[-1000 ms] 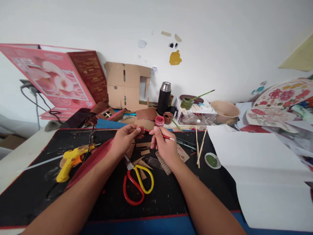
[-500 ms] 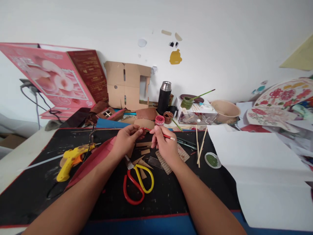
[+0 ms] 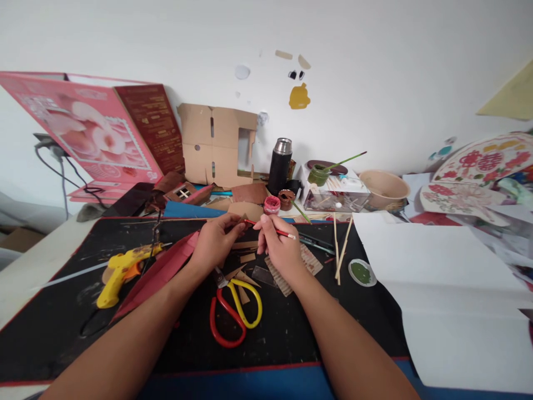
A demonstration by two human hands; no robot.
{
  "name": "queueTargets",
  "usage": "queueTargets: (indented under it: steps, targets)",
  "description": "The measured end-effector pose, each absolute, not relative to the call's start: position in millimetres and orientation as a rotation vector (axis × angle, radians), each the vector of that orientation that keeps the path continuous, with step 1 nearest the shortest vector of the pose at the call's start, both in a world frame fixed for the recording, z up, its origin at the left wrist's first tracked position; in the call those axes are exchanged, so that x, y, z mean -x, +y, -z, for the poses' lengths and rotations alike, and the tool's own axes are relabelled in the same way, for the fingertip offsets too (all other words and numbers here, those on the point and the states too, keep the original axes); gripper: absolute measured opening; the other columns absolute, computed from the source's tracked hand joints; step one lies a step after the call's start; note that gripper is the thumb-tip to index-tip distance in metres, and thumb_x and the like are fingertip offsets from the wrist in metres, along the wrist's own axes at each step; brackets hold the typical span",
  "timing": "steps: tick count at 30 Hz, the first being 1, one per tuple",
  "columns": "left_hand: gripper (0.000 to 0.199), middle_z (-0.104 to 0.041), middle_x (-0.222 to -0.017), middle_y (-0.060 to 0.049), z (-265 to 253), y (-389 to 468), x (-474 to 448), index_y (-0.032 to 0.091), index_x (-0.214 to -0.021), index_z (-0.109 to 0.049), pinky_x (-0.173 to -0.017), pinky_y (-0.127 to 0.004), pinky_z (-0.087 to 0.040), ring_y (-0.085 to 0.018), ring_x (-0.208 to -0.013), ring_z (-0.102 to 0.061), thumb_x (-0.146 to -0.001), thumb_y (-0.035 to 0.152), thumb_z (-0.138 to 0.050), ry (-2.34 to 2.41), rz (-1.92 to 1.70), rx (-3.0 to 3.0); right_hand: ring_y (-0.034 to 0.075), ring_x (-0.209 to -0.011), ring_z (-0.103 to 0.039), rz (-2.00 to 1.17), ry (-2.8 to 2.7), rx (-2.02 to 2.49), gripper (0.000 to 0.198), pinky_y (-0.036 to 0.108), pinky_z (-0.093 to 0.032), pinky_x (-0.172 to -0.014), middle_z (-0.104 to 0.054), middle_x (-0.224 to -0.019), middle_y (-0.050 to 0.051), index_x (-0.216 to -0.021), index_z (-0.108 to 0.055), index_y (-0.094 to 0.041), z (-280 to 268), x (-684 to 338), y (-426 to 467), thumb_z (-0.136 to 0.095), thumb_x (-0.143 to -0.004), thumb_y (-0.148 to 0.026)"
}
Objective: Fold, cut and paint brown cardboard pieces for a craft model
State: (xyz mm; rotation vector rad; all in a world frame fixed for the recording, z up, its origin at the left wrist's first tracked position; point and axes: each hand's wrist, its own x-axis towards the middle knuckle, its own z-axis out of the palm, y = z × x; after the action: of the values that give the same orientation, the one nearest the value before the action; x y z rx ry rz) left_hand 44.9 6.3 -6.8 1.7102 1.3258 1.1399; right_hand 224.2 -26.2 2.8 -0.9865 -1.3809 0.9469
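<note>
My right hand (image 3: 280, 247) is closed round a thin red pencil-like stick (image 3: 285, 233) with a pale end, its other end pointing left. That end reaches the fingertips of my left hand (image 3: 216, 239), which are pinched together on something small that I cannot make out. Beyond the hands stand a jar of red paint (image 3: 272, 205) and a jar of brown paint (image 3: 286, 199). Below them on the black mat (image 3: 283, 339) lie red-and-yellow-handled scissors (image 3: 228, 345), a piece of corrugated cardboard (image 3: 310, 261) and small cardboard scraps (image 3: 247, 258).
A yellow glue gun (image 3: 119, 275) lies at left beside a dark red strip (image 3: 166, 272). To the right are wooden sticks (image 3: 343, 250), a lid of green paint (image 3: 362, 273) and white paper (image 3: 458, 311). A black flask (image 3: 280, 166) and cardboard (image 3: 220, 147) stand behind.
My left hand has turned slightly and its fingertips have shifted a little. The stick in my right hand has moved slightly left at its pale end.
</note>
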Motion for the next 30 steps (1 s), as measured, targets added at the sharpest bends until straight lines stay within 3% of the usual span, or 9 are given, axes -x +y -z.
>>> queueTargets:
  steps: [7,12,19,24,30]
  targets:
    - [0.025,-0.084,-0.095,-0.004,-3,2,-49,0.023,-0.097,-0.076,-0.079,-0.033,-0.056,-0.027,-0.085,-0.078,-0.09,0.043,-0.063,1.45,-1.055,-1.839,0.01,-0.042,-0.056,-0.935,-1.443,1.007,0.049,0.022,-0.042,-0.047,-0.057,-0.053,-0.005,-0.091,-0.073,-0.019,-3,-223,-27,-0.049,-0.108,-0.059]
    - [0.029,-0.084,-0.099,-0.006,-6,1,-49,0.023,-0.099,-0.077,-0.081,-0.033,-0.056,-0.028,-0.092,-0.078,-0.087,0.043,-0.06,1.501,-1.036,-1.892,0.011,-0.043,-0.057,-0.896,-1.487,0.996,0.043,0.023,-0.043,-0.05,-0.057,-0.053,-0.005,-0.092,-0.073,-0.02,-3,-222,-29,-0.05,-0.11,-0.052]
    - [0.025,-0.084,-0.096,-0.005,0,4,-46,0.024,-0.099,-0.076,-0.08,-0.033,-0.055,-0.027,-0.086,-0.078,-0.09,0.043,-0.063,1.477,-1.029,-1.889,0.011,-0.045,-0.058,-0.837,-1.514,1.012,0.042,0.023,-0.045,-0.053,-0.058,-0.053,-0.005,-0.09,-0.073,-0.02,-5,-224,-27,-0.05,-0.111,-0.048]
    - [0.026,-0.084,-0.099,-0.004,11,8,-43,0.024,-0.102,-0.076,-0.082,-0.033,-0.056,-0.027,-0.092,-0.079,-0.093,0.047,-0.066,1.397,-1.053,-1.828,0.011,-0.043,-0.058,-0.84,-1.465,1.033,0.043,0.022,-0.043,-0.05,-0.058,-0.055,-0.004,-0.088,-0.071,-0.02,-5,-225,-26,-0.05,-0.11,-0.05]
    - [0.026,-0.083,-0.094,-0.004,15,11,-43,0.023,-0.098,-0.074,-0.077,-0.033,-0.059,-0.027,-0.086,-0.079,-0.088,0.047,-0.072,1.31,-1.113,-1.65,0.011,-0.043,-0.057,-0.86,-1.437,1.033,0.043,0.022,-0.043,-0.048,-0.056,-0.054,-0.005,-0.087,-0.069,-0.021,-5,-225,-25,-0.05,-0.109,-0.052]
